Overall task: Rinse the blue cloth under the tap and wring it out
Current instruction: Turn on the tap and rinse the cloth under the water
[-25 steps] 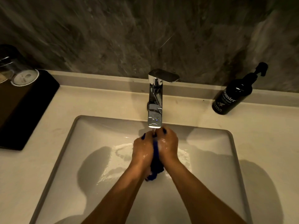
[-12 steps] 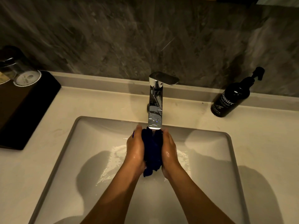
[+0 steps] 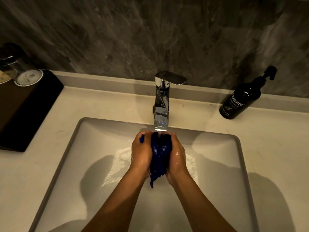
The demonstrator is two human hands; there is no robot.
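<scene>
Two bare forearms reach over a pale sink. The left hand and right hand press a bunched blue cloth between their palms, directly under the running tap. Soaked, it looks limp, heavy and slippery; gripping both ends should suit wringing.

Dark veined stone wall (dimly, warmly lit) rises behind a pale countertop.
</scene>
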